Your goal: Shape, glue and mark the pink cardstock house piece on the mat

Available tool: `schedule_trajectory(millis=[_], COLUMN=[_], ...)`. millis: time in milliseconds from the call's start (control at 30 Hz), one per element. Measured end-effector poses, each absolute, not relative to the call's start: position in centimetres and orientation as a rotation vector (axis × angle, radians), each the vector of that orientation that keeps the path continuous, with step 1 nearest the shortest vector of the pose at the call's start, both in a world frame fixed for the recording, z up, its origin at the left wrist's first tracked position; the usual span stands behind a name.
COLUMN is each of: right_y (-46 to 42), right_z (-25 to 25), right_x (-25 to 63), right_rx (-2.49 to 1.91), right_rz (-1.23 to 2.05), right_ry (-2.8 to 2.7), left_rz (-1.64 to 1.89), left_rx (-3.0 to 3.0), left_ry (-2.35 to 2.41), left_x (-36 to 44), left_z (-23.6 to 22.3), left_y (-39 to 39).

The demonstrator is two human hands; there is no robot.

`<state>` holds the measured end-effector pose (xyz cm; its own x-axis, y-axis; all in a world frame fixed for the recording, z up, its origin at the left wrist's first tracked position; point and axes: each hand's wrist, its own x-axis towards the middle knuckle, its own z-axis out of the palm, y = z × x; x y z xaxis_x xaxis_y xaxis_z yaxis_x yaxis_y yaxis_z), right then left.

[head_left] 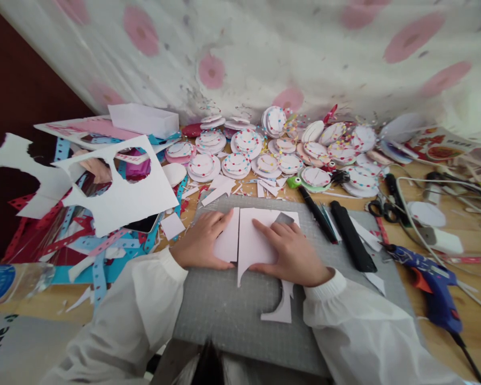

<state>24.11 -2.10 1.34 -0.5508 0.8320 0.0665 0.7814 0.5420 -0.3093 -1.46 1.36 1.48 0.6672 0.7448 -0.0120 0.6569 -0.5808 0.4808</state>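
Note:
On the grey cutting mat (pixel 224 305) lie two white board pieces, side by side with a narrow dark gap between them. My left hand (pixel 203 241) holds the smaller left piece (pixel 229 238), thumb at its lower edge and fingers along its top. My right hand (pixel 292 250) presses on the larger right piece (pixel 252 243), index finger and thumb spread over it, the other fingers curled. A small grey patch (pixel 284 218) shows beside those fingers; I cannot tell what it is. A curved white offcut (pixel 282 310) lies below my right hand.
A black pen (pixel 316 214) and a long black tool (pixel 353 235) lie right of my hands, with scissors (pixel 382 207) and a blue glue gun (pixel 428 283) beyond. Beaded white discs (pixel 236 164) line the back. Cut board (pixel 144 182) and paper scraps pile up at left.

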Motion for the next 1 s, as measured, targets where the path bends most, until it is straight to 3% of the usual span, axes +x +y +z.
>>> schedule_trajectory(millis=[1000], right_y=[-2.1], right_z=[1.5], right_x=[23.93], right_rx=[-1.379], right_rz=[0.362], right_ry=[-2.567], left_rz=[0.253], left_rx=[2.481], left_ry=[1.075], left_x=[-1.36], left_z=[1.55], left_y=[1.45])
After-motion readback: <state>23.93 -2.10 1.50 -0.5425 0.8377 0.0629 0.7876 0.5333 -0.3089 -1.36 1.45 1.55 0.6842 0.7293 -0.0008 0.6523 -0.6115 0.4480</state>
